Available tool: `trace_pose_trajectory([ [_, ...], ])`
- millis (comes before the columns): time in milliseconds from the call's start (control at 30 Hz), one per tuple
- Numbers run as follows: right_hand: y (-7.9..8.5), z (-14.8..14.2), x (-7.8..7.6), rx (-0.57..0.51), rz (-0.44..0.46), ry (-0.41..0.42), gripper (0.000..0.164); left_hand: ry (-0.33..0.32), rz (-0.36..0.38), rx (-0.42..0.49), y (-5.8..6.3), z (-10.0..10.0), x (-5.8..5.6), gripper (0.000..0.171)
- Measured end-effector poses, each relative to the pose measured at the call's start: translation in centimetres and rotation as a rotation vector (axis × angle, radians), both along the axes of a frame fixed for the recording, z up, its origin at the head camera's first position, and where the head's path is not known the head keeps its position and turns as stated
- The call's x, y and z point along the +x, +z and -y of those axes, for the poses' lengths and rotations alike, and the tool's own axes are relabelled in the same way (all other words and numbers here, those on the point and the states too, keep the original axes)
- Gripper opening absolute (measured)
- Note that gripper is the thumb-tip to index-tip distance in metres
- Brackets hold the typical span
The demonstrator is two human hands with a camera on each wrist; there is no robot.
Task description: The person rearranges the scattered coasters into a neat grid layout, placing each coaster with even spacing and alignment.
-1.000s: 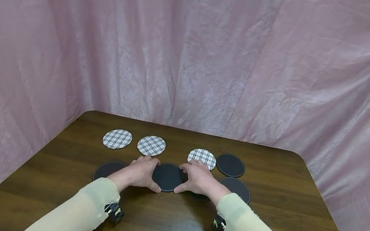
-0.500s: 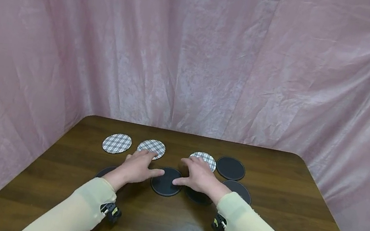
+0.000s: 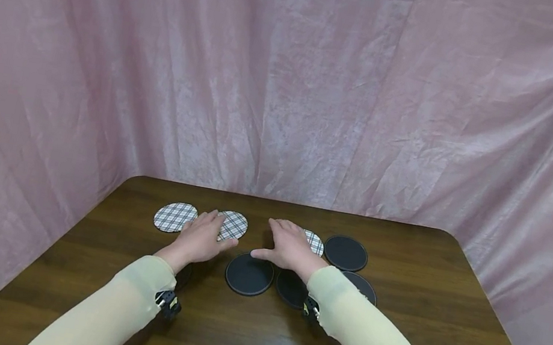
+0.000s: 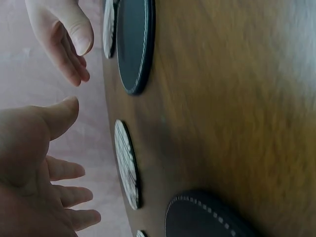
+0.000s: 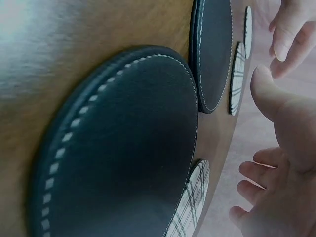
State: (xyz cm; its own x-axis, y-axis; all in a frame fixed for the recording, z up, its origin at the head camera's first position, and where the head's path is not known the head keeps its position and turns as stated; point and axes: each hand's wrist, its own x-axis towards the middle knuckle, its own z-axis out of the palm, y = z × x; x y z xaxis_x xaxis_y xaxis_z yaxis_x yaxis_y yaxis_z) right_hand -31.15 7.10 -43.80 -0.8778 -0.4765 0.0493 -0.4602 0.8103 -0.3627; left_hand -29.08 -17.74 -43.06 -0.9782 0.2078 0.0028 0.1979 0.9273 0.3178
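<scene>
My left hand (image 3: 199,238) hovers with spread fingers, overlapping the middle plaid coaster (image 3: 234,226) in the head view. My right hand (image 3: 290,247) is likewise spread above the table, its thumb over the far edge of the central black coaster (image 3: 249,278). Both hands hold nothing. That black coaster is round with pale stitching, and in the right wrist view its edge (image 5: 195,44) looks doubled. A second black coaster (image 3: 291,290) lies to its right, partly under my right wrist. Another plaid coaster (image 3: 315,242) is partly covered by my right hand.
At the back left lies a plaid coaster (image 3: 172,217). Two more black coasters (image 3: 345,252) sit at the right, the nearer one partly behind my sleeve. Another dark coaster (image 3: 182,277) is mostly hidden by my left wrist. A pink curtain (image 3: 292,77) hangs behind the brown wooden table (image 3: 427,320).
Both hands have let go of the central black coaster, which stays on the table. They have opened, lifted and moved away from it toward the back.
</scene>
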Motion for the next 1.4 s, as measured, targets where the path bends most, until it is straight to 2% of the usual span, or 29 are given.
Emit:
trace_pose_trajectory([
  [200,-0.4,1.2,-1.1,0.004,0.019,-0.016,0.098,0.025,0.030,-0.009,0.1,0.6,-1.4,0.083],
  [400,-0.6,2.2,-2.3,0.041,0.018,-0.022,0.097,0.038,0.012,-0.032,0.7,0.9,-2.5,0.079],
  [533,-0.1,2.5,-2.5,0.072,0.037,-0.027,0.096,0.053,0.013,-0.029,0.8,1.0,-2.9,0.077],
  [833,0.2,3.3,-2.6,0.111,0.037,-0.040,0.089,0.083,0.024,-0.046,0.1,1.2,-3.5,0.072],
  [1000,-0.6,4.0,-3.2,0.115,0.015,-0.035,0.089,0.126,0.018,-0.067,-0.2,1.4,-4.0,0.070],
  [1200,-1.9,4.9,-4.2,0.113,0.044,-0.046,0.087,0.145,0.025,-0.065,-0.7,1.9,-4.5,0.069],
  [1400,-0.6,5.3,-3.7,0.114,0.026,-0.054,0.078,0.135,0.027,-0.089,-0.6,2.1,-4.8,0.067],
])
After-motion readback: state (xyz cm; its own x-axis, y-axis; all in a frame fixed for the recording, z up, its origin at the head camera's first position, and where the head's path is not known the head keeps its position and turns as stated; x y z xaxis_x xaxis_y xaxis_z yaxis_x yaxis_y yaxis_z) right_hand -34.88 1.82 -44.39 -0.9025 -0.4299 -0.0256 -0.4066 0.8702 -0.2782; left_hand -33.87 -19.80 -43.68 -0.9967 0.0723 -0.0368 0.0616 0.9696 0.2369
